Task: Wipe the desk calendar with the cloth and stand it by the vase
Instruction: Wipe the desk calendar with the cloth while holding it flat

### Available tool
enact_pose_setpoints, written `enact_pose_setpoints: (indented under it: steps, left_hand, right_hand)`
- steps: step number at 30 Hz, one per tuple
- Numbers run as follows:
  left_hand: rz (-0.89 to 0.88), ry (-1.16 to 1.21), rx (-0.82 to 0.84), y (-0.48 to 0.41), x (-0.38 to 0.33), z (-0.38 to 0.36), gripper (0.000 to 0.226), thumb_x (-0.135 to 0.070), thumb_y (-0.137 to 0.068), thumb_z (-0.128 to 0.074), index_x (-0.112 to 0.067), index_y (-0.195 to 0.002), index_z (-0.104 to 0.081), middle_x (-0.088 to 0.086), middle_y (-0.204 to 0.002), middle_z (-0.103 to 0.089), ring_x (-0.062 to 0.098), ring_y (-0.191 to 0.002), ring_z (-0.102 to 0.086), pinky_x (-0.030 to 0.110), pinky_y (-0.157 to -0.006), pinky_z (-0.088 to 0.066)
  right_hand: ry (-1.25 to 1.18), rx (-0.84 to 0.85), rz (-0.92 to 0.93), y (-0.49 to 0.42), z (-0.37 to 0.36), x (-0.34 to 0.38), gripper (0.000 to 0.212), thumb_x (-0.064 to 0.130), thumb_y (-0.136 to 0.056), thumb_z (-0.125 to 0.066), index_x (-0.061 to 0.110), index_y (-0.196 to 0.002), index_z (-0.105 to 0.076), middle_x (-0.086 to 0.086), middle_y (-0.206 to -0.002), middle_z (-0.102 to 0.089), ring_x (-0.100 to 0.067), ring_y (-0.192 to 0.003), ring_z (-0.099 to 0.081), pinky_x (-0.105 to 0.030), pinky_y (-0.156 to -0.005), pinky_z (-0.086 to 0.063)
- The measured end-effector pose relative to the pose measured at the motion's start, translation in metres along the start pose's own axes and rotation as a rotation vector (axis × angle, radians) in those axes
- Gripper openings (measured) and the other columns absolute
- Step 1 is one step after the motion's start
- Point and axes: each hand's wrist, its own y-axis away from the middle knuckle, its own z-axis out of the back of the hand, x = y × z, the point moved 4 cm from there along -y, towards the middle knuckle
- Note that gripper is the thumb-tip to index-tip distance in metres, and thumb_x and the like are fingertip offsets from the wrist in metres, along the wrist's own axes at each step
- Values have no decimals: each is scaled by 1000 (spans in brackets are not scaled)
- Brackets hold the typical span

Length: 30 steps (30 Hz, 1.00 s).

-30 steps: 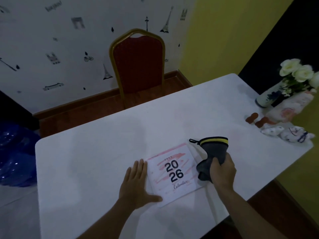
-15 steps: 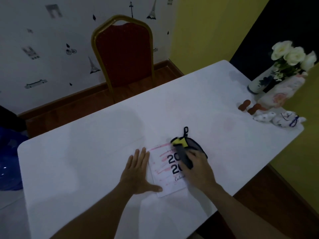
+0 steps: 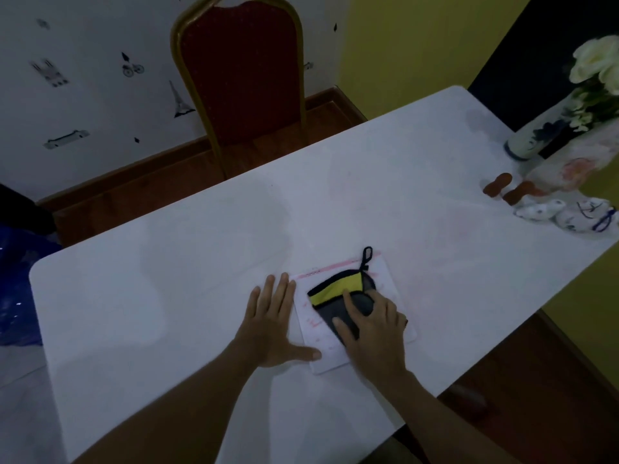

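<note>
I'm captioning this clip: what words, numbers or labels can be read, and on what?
No text is readable.
Calendar: print hidden under the cloth and right hand; only blurred pink marks show.
Wallpaper: drawings only, no legible words.
Vase: blue pattern, no lettering.

Cloth [image 3: 335, 294] on calendar [image 3: 390, 283]; vase [image 3: 532, 142] far right.

A red chair [image 3: 241, 72] is set behind the white bench [image 3: 167, 279]; a patterned white wall [image 3: 83, 95], a yellow wall [image 3: 418, 38] and a wooden floor [image 3: 140, 202] are dimly lit.
</note>
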Motion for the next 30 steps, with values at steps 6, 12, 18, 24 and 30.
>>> enact_pose_setpoints:
  steps: [6,12,18,24,30]
  left_hand:
    - [0,33,18,-1,0,0,153,-109,-52,-37,-17,-146,41,3,-160,46,27,-147,44,51,-123,21]
    - [1,32,23,-1,0,1,155,-106,-54,-41,-15,-156,31,3,-163,42,29,-149,40,53,-124,17]
    - [-5,31,10,-2,0,0,157,-108,-52,-40,-14,-155,33,4,-160,46,27,-146,45,48,-120,25]
    - [-7,53,35,-3,1,2,154,-107,-53,-42,-18,-139,49,3,-158,48,27,-144,47,49,-120,24]
    - [-10,42,15,-3,2,1,158,-109,-46,-40,-21,-140,51,2,-158,48,26,-144,48,50,-120,25]
  right_hand:
    - [4,-114,-146,-30,15,-38,36,35,-95,-64,23,-129,-69,-22,-129,-57,-43,-110,-53,-48,-84,-44]
    - [-40,-110,-32,-21,-3,22,34,30,-91,-68,21,-124,-70,-20,-120,-62,-41,-102,-57,-47,-79,-46]
    - [-44,-155,-154,-36,14,-34,33,22,-88,-73,17,-121,-73,-22,-114,-61,-43,-98,-56,-48,-78,-46]
    - [-45,-144,-107,-20,-5,24,43,42,-92,-60,19,-128,-67,-24,-126,-57,-41,-104,-54,-46,-82,-42]
    - [-19,-172,-71,-35,5,-14,34,35,-92,-66,23,-122,-72,-20,-113,-60,-41,-96,-55,-46,-76,-45]
